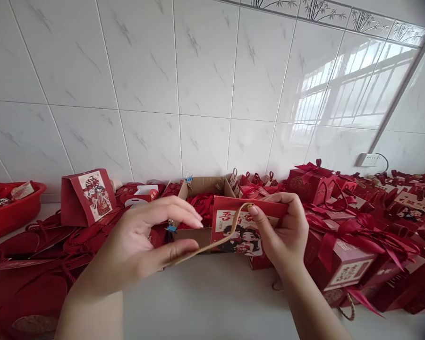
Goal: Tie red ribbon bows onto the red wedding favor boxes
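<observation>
My right hand (286, 231) grips a red gift box (219, 226) by its upper right part, fingers behind and thumb in front. The box's front carries a cream panel with Chinese characters and a cartoon couple. Under my right thumb, a tan ribbon strap (216, 244) is pinned at the top edge, near a small gold-coloured spot. It bends down and left toward my left hand (141, 241). There, the thumb and fingers are apart, and the strap passes along the thumb's underside. Whether hidden fingers touch it does not show.
Behind the box stands an open cardboard box (207, 182) with red contents and blue binder clips (189, 179). Red gift boxes (347, 262) crowd the right; red bags (24, 288) and a tent-shaped box (72, 200) lie left. A red basin (12, 222) sits far left, against the tiled wall.
</observation>
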The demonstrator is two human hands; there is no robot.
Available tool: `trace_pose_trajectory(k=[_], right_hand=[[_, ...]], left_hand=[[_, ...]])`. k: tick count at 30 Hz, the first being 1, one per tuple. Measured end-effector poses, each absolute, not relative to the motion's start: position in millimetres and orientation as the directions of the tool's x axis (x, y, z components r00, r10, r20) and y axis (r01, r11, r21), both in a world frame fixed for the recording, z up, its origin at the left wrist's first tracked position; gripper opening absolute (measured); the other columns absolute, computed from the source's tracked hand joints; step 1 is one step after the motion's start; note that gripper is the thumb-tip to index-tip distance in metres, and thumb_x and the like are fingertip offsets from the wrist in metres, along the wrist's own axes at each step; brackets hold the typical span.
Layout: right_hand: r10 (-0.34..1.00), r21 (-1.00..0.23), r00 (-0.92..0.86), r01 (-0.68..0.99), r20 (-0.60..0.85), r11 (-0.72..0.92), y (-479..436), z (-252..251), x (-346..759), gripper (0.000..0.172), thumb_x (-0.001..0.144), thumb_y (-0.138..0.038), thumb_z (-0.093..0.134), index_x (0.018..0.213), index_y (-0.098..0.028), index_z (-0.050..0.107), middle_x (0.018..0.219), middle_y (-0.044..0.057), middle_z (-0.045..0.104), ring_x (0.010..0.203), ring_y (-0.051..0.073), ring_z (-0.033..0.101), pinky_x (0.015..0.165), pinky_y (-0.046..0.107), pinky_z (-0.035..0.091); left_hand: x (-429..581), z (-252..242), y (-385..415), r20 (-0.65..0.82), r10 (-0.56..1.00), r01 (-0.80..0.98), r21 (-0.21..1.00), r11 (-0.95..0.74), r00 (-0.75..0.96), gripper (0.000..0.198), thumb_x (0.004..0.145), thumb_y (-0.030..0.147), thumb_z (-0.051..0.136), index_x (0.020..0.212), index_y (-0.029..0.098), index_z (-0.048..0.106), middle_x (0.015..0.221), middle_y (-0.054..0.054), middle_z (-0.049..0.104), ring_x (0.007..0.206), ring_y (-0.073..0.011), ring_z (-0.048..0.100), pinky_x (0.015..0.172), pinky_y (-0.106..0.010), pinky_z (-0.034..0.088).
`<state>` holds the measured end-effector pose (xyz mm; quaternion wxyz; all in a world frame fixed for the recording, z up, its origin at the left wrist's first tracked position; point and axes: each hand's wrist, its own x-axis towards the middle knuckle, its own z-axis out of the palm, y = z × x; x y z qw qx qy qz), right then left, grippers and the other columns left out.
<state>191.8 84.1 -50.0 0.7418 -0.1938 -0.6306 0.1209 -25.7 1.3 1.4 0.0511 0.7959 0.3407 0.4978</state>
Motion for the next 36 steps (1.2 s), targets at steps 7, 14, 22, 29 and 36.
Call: trace_pose_trajectory(k=[7, 14, 22, 29, 36], right_hand=[[0.413, -0.43, 0.161, 0.095, 0.896, 0.898, 85.9, -51.2, 189.3, 0.023, 0.079, -0.019, 0.07, 0.09, -0.022, 0.05, 0.078, -0.001, 0.058, 0.063, 0.011, 0.058, 0.053, 0.022, 0.051], [0.339, -0.355, 0.134, 0.128, 0.931, 0.926, 83.5, -52.0, 185.0, 0.026, 0.075, -0.019, 0.072, 0.09, -0.023, 0.05, 0.072, -0.002, 0.058, 0.057, 0.011, 0.057, 0.046, 0.02, 0.049], [0.062, -0.056, -0.151, 0.045, 0.987, 0.997, 77.3, -52.9, 180.1, 0.028, 0.077, -0.019, 0.07, 0.093, -0.022, 0.047, 0.07, 0.001, 0.06, 0.059, 0.015, 0.061, 0.052, 0.026, 0.051], [-0.012, 0.023, -0.202, 0.053, 0.979, 0.998, 73.3, -51.4, 181.1, 0.024, 0.081, -0.022, 0.068, 0.094, -0.022, 0.047, 0.069, 0.002, 0.063, 0.056, 0.015, 0.06, 0.052, 0.028, 0.05], [-0.009, 0.019, -0.188, 0.05, 0.982, 0.999, 73.7, -49.6, 184.3, 0.025, 0.081, -0.022, 0.068, 0.094, -0.022, 0.047, 0.07, 0.002, 0.064, 0.057, 0.015, 0.061, 0.052, 0.029, 0.051]], left_hand=[[-28.2, -0.1, -9.4, 0.552, 0.744, 0.578, 0.488, -0.654, 0.377, 0.026, 0.07, 0.02, 0.077, 0.093, 0.03, 0.068, 0.07, 0.001, 0.071, 0.055, -0.0149, 0.066, 0.042, -0.018, 0.05], [-15.8, 1.7, -10.6, 0.846, 0.526, 0.408, 0.453, -0.792, 0.082, 0.012, 0.081, 0.013, 0.066, 0.082, 0.023, 0.07, 0.084, -0.003, 0.071, 0.08, -0.0173, 0.067, 0.067, -0.025, 0.054], [7.0, -0.9, -4.3, 0.851, 0.419, 0.174, 0.486, -0.856, -0.316, 0.022, 0.078, 0.011, 0.071, 0.091, 0.022, 0.059, 0.069, 0.004, 0.07, 0.058, -0.013, 0.064, 0.055, -0.024, 0.053], [-2.0, -6.6, -6.9, 0.809, 0.588, 0.46, 0.531, -0.712, -0.023, 0.012, 0.088, 0.019, 0.06, 0.09, 0.027, 0.069, 0.079, -0.001, 0.069, 0.072, -0.0153, 0.066, 0.06, -0.024, 0.054], [4.3, -1.7, -6.1, 0.726, 0.658, 0.481, 0.511, -0.712, 0.202, 0.005, 0.081, 0.021, 0.067, 0.082, 0.026, 0.068, 0.072, 0.0, 0.066, 0.061, -0.0147, 0.061, 0.054, -0.024, 0.049]])
